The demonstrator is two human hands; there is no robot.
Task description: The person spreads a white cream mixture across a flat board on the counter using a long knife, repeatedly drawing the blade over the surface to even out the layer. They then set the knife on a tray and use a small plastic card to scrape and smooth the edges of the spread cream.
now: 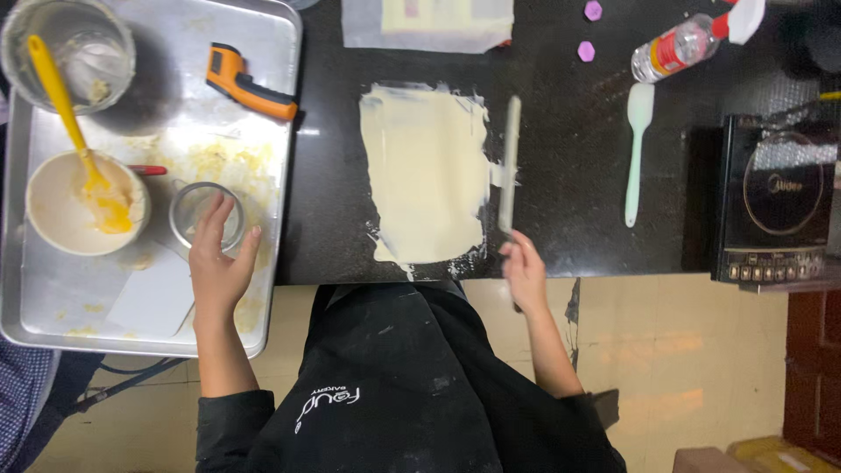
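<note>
A black stone counter (578, 175) fills the upper frame, with pale tiled floor (683, 368) below its near edge at 5 o'clock. At the centre lies a thin, pale cream sheet of spread mixture (427, 171), its edges ragged. The right hand (524, 270) pinches the near end of a long flat spatula (509, 162), which lies along the sheet's 3 o'clock edge. At 9 o'clock a metal tray (280, 105) smeared with yellow residue overhangs the counter. The left hand (219, 258), fingers loosely spread, rests on the rim of a small metal ring mould (188, 203) on the tray. Beside it at 9 o'clock sits a bowl (61, 210) holding a yellow spatula (61, 96). An orange thermometer gun (248, 83) lies at 11 o'clock. At 3 o'clock sit a mint spatula (636, 149), a plastic bottle (679, 45) and an induction hob (775, 197).
</note>
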